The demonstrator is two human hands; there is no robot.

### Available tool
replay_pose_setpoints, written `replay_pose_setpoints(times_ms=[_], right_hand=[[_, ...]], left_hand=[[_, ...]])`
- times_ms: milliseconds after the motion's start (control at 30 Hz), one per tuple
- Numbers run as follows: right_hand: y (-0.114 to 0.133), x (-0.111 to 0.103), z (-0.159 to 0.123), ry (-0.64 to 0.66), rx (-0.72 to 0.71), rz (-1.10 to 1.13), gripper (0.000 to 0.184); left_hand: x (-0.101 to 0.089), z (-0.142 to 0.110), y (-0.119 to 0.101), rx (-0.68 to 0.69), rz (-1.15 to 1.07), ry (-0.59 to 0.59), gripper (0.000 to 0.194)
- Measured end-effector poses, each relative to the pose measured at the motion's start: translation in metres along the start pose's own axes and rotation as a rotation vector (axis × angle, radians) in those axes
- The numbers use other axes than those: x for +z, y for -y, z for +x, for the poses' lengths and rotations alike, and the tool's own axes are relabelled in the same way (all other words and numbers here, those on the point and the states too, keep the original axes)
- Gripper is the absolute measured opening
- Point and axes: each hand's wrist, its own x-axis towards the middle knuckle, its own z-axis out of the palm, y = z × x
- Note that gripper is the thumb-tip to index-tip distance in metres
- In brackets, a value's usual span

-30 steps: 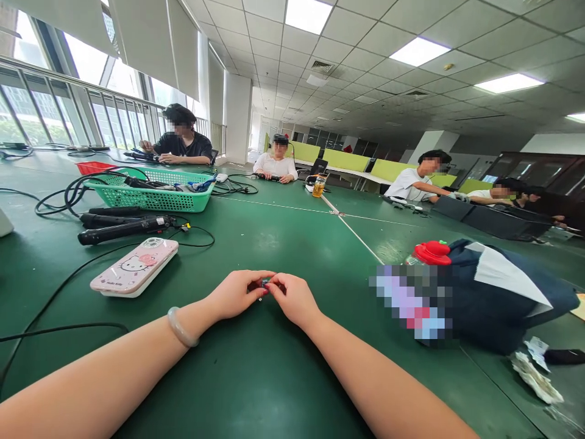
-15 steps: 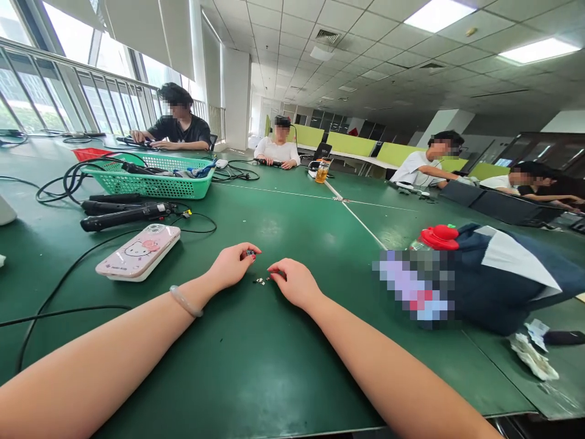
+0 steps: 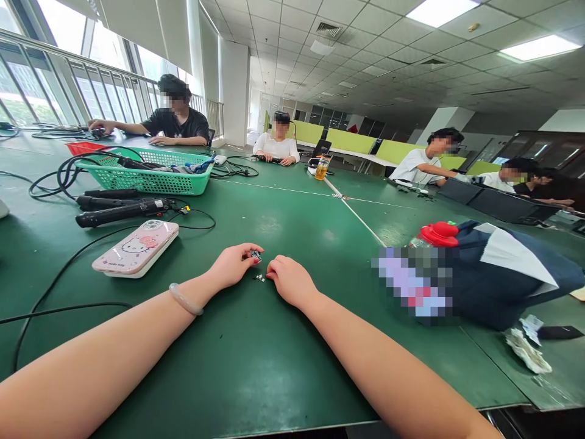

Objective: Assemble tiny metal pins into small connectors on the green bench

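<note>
My left hand (image 3: 234, 266) pinches a small dark circuit board (image 3: 256, 256) between thumb and fingers, just above the green table (image 3: 256, 360). Close by on its right, my right hand (image 3: 290, 279) has its fingertips drawn together near the board; whatever they hold, if anything, is too small to make out. A few tiny white and dark pieces (image 3: 260, 278) lie on the table between the two hands. A pale bangle (image 3: 185, 299) circles my left wrist.
To the left lie a pink phone (image 3: 137, 247), black handheld devices (image 3: 121, 211) with cables and a green basket (image 3: 146, 177). A red-lidded bottle (image 3: 439, 234) and a dark blue bag (image 3: 489, 280) stand at right. Several people sit around the table.
My left hand has turned, so more of the circuit board shows. My right hand has shifted slightly up and closer to it. The person at far left has stretched an arm out to the side.
</note>
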Motion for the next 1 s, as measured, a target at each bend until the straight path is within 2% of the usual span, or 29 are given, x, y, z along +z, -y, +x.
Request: replay_pose_setpoints(times_ms=[133,233,367,633,800,900,1000], right_hand=[[0.001,-0.001,-0.001,-0.019,0.029,0.001,0.012],[0.004,-0.004,-0.001,-0.11,0.063,0.115,0.011],[0.009,-0.009,-0.002,-0.219,0.0,0.205,0.011],[0.009,-0.009,-0.002,-0.246,-0.043,0.144,0.014],[0.009,-0.012,-0.003,-0.242,0.013,0.178,0.014],[0.008,-0.008,-0.003,-0.153,0.03,0.168,0.012],[0.008,-0.002,-0.001,-0.062,0.027,0.176,0.009]], left_hand=[[-0.001,-0.001,-0.001,-0.008,-0.003,0.021,0.03],[-0.001,-0.003,-0.004,0.001,-0.035,0.056,0.027],[0.0,-0.006,-0.009,0.04,-0.113,0.12,0.025],[-0.001,-0.007,-0.013,0.101,-0.19,0.159,0.025],[0.001,-0.004,-0.006,0.06,-0.149,0.077,0.024],[0.002,0.0,0.002,0.0,-0.043,-0.021,0.025],[0.003,0.003,0.006,-0.046,0.026,-0.067,0.025]])
